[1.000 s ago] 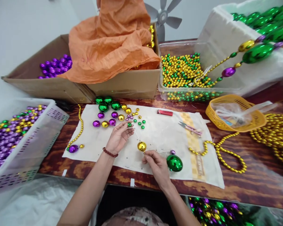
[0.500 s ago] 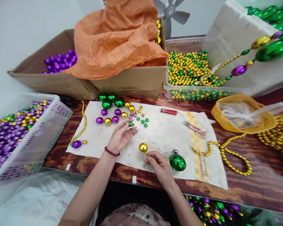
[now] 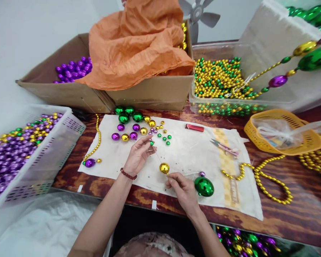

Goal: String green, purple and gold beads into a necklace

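My left hand (image 3: 139, 154) pinches a small green bead (image 3: 151, 143) above the white cloth (image 3: 176, 146). From it a thin string (image 3: 158, 156) runs down to a shiny gold bead (image 3: 164, 168). Just under that gold bead, my right hand (image 3: 182, 187) is closed with thumb and finger pressed together on the string. A big green bead (image 3: 204, 186) with a small purple bead (image 3: 202, 174) beside it lies right of my right hand. Beyond my left hand, loose purple beads (image 3: 133, 135), green beads (image 3: 137, 116) and gold beads (image 3: 125, 137) rest on the cloth.
Scissors (image 3: 224, 147) and a red-handled tool (image 3: 194, 127) lie on the cloth. A gold bead chain (image 3: 256, 171) crosses its right edge, near a yellow basket (image 3: 256, 137). Cardboard boxes (image 3: 152, 92), a clear bin (image 3: 240, 103) and a white crate (image 3: 69, 125) surround the table.
The whole view has shifted slightly, so things sit a little further right. Both hands keep their grips, with the string still stretched between the green bead and the gold bead.
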`<state>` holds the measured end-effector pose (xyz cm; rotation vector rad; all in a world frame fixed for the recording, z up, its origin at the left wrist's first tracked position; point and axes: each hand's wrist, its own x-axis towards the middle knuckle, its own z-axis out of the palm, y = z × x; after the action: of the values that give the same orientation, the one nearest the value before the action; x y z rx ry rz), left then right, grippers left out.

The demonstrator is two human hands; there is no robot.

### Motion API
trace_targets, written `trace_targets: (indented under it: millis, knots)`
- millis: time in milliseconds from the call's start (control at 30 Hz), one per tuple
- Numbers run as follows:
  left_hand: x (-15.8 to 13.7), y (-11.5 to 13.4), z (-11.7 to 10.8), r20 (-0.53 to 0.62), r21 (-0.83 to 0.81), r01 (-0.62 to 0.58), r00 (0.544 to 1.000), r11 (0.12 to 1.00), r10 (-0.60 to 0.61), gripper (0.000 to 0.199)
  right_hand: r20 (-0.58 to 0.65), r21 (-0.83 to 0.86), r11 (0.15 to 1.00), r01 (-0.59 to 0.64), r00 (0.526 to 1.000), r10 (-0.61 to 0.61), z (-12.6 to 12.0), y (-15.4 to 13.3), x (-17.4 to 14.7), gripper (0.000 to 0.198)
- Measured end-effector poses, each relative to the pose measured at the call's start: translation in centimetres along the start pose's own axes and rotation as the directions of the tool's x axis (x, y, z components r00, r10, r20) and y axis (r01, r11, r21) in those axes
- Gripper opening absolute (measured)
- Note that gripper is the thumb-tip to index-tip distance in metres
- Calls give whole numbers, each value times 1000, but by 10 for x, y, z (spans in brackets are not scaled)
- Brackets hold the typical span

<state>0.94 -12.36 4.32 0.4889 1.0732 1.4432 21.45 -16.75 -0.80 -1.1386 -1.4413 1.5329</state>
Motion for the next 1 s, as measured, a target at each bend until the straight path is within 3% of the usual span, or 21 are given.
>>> trace_targets:
  millis: [100, 167, 233, 300, 333, 400, 467, 567, 667, 767, 900, 1000]
  knots:
    - [-8, -1, -3, 43, 257, -71, 997, 964, 62, 44, -22, -8, 1000, 7, 1000, -7, 0, -1, 1, 17]
    - [-8, 2, -11, 16, 517, -187, 978, 836, 209, 38, -28, -16, 1000, 17, 999, -17, -1, -2, 2, 18]
    - [-2, 9, -24, -12, 794, -256, 900, 552, 435, 27, -28, -23, 999, 26, 999, -26, -2, -2, 2, 18]
    - [10, 19, -39, 23, 966, -164, 823, 198, 567, 23, -26, -23, 999, 32, 999, -33, -2, -1, 3, 18]
    - [16, 24, -46, 41, 995, -86, 816, 52, 577, 24, -25, -20, 999, 34, 999, -34, -2, 0, 3, 18]
    - [26, 30, -55, 47, 989, 41, 830, -145, 556, 29, -26, -17, 999, 34, 999, -34, -2, 2, 4, 18]
    - [34, 33, -58, 44, 965, 108, 835, -241, 548, 34, -28, -22, 999, 35, 999, -35, -1, 4, 4, 18]
    - [39, 29, -60, 65, 944, 125, 836, -305, 544, 35, -28, -34, 999, 38, 999, -39, -1, 5, 4, 17]
    - [39, 22, -62, 124, 949, 56, 840, -311, 529, 33, -27, -39, 998, 43, 999, -44, -1, 4, 3, 17]
    - [34, 19, -64, 241, 961, -107, 781, -256, 577, 35, -27, -36, 998, 57, 998, -58, -1, 2, 3, 18]
    - [19, 17, -51, 374, 902, -425, 672, -80, 639, 38, -29, -26, 996, 90, 995, -91, 0, 1, 2, 15]
    - [6, 15, -34, 340, 817, -557, 673, 147, 657, 38, -35, -13, 993, 119, 992, -119, -1, 3, 1, 14]
